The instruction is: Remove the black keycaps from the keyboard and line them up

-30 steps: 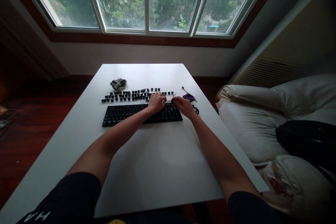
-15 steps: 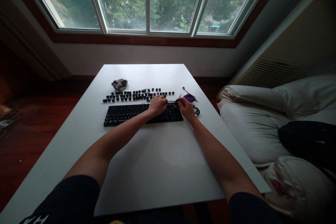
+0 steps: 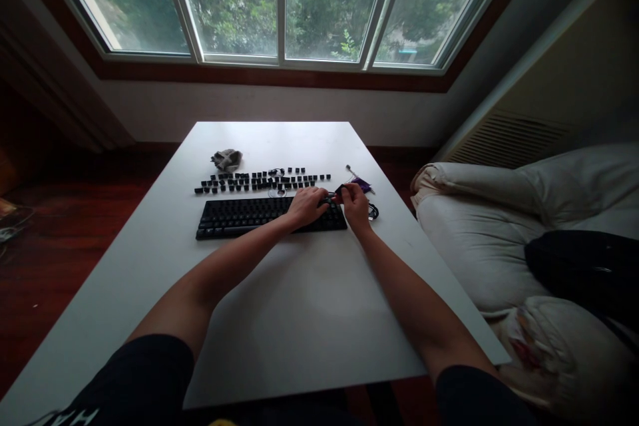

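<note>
A black keyboard (image 3: 244, 215) lies across the white table. My left hand (image 3: 306, 206) is over its right part, fingers bent and closed at a thin item that I cannot make out. Just to the right, above the keyboard's back right corner, my right hand (image 3: 353, 203) pinches a small dark piece (image 3: 340, 190), too small to identify. The fingertips of both hands are close together. Behind the keyboard, loose black keycaps (image 3: 257, 181) stand in several rows.
A crumpled grey cloth (image 3: 227, 160) lies at the table's back left. Right of the keycaps are a purple item (image 3: 361, 184) and a thin stick with a dark tip (image 3: 349, 168). A coiled black cable (image 3: 373, 212) sits beside the keyboard. A cushioned seat (image 3: 464, 239) adjoins the right side.
My left hand has moved right along the keyboard, nearer to my right hand. The thin pale wires above my right fingers no longer show; a dark piece now does.
</note>
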Demonstrator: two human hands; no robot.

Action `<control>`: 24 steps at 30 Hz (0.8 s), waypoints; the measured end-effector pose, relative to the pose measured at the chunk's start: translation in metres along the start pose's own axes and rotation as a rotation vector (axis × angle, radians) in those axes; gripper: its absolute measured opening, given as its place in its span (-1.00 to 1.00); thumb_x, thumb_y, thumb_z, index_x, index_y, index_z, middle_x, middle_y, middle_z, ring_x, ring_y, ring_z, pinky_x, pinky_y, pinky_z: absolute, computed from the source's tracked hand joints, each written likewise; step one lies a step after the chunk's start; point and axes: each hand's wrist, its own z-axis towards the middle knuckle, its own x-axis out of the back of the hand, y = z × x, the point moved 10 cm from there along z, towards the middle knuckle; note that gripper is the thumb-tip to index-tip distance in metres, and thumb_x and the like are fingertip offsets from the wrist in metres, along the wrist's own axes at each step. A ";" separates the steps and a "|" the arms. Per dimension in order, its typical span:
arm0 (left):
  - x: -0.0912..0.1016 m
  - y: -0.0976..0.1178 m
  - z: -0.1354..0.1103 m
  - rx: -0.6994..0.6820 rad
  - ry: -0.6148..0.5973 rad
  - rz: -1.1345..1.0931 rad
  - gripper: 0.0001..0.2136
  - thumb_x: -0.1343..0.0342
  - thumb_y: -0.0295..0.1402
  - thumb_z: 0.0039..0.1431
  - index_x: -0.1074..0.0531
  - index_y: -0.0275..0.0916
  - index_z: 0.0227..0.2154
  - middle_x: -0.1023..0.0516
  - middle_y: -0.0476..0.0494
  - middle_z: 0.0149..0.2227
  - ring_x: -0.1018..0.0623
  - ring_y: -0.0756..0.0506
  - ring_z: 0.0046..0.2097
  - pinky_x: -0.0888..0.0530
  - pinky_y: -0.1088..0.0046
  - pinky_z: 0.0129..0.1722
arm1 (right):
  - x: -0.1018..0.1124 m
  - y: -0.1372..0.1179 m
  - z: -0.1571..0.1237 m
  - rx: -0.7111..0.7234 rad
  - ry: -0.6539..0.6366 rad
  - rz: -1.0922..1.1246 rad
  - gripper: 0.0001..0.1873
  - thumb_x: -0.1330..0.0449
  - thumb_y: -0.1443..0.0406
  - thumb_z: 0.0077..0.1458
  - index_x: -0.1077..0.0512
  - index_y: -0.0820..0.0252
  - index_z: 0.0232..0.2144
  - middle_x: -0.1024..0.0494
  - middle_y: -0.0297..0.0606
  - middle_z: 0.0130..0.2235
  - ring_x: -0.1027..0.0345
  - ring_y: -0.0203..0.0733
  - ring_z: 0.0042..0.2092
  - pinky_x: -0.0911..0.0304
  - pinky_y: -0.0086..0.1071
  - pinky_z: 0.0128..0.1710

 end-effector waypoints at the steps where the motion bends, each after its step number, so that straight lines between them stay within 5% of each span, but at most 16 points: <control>1: 0.000 0.001 0.000 -0.008 0.003 -0.027 -0.72 -0.16 -0.28 0.27 -0.46 -0.15 0.02 -0.61 -0.18 -0.06 -0.54 -0.22 0.02 -0.40 0.21 0.05 | 0.000 -0.006 -0.003 0.019 0.009 -0.017 -0.57 -0.12 -0.10 0.22 -0.40 0.09 -0.13 -0.61 -0.24 -0.27 -0.56 -0.08 -0.34 -0.50 -0.20 -0.25; 6: 0.002 0.006 -0.003 -0.054 0.005 -0.120 -0.69 -0.18 -0.37 0.24 -0.41 -0.14 0.04 -0.63 -0.14 -0.07 -0.58 -0.18 -0.01 -0.43 0.25 0.03 | -0.001 -0.024 -0.010 0.078 0.040 -0.103 -0.62 -0.12 -0.05 0.25 -0.44 0.09 -0.13 -0.61 -0.22 -0.30 -0.56 -0.03 -0.29 -0.47 -0.19 -0.20; 12: 0.002 0.012 -0.008 -0.074 0.006 -0.166 -0.61 -0.16 -0.42 0.24 -0.35 -0.14 0.12 -0.61 -0.14 -0.05 -0.58 -0.16 -0.04 -0.42 0.26 0.04 | -0.002 -0.010 -0.004 -0.012 0.027 -0.067 -0.62 -0.14 -0.05 0.22 -0.44 0.11 -0.18 -0.59 -0.23 -0.36 -0.53 -0.04 -0.37 -0.45 -0.20 -0.33; 24: 0.002 0.025 -0.007 -0.194 -0.019 -0.028 -0.78 -0.12 -0.37 0.33 -0.52 -0.12 -0.01 -0.58 -0.15 -0.02 -0.51 -0.17 0.02 -0.39 0.25 0.12 | -0.004 0.002 0.001 -0.099 -0.004 0.067 -0.58 -0.21 -0.08 0.14 -0.42 0.13 -0.22 -0.57 -0.23 -0.42 -0.49 -0.07 -0.44 -0.46 -0.23 -0.44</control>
